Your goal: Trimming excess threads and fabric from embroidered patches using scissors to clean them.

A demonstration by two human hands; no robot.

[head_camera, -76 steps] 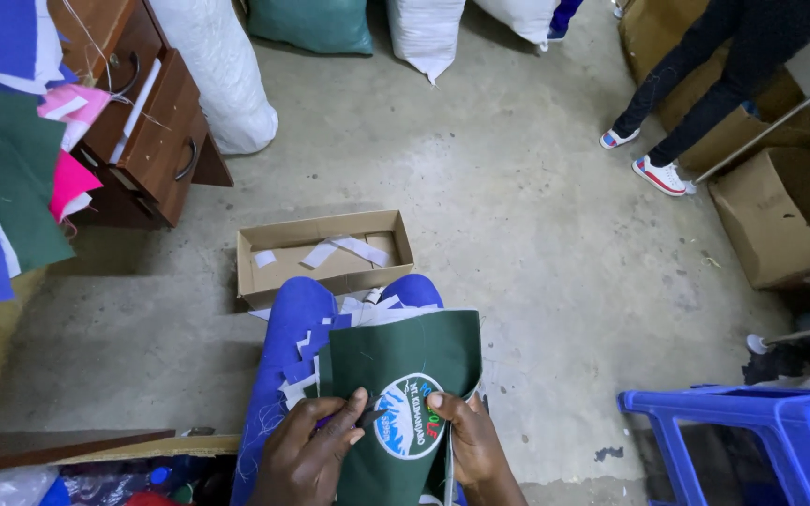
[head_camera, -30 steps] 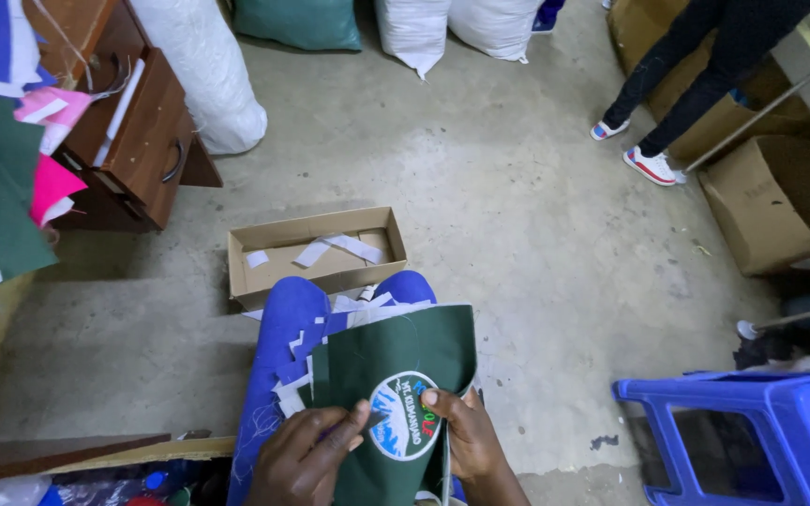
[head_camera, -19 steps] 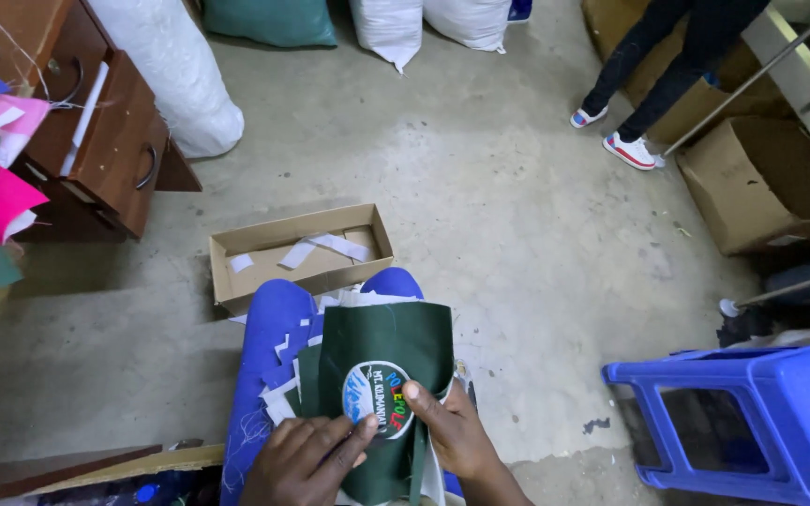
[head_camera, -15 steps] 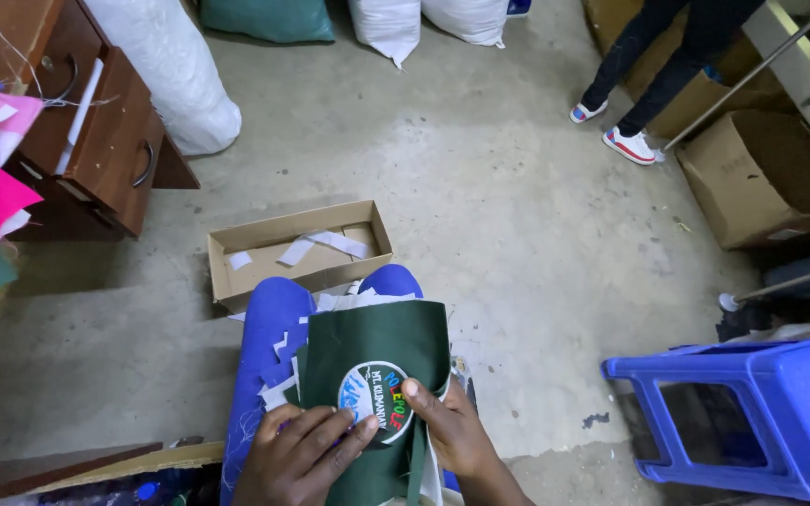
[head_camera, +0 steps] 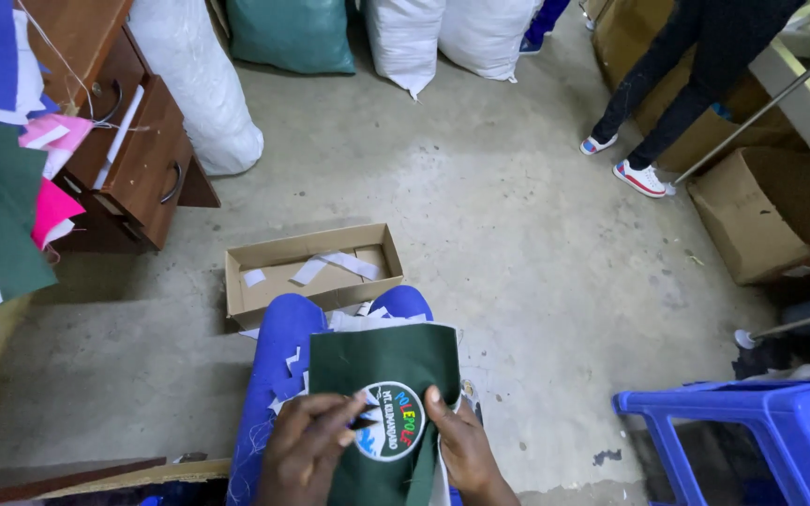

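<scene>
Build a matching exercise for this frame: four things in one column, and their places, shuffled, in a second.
Things:
1. round patch
2. cardboard box
3. blue plastic stool
4. wooden drawers

Places:
A. lower right corner
B. upper left, beside a white sack
C. on the green fabric, between left hand and right hand
D. on the floor just beyond the knees, holding white strips

Pairs: 1-C, 2-D, 3-A, 4-B

Round white-rimmed badge [head_camera: 389, 421] on green cloth, bottom centre; open brown box [head_camera: 312, 272] on floor ahead; larger brown carton [head_camera: 769, 215] right.
</scene>
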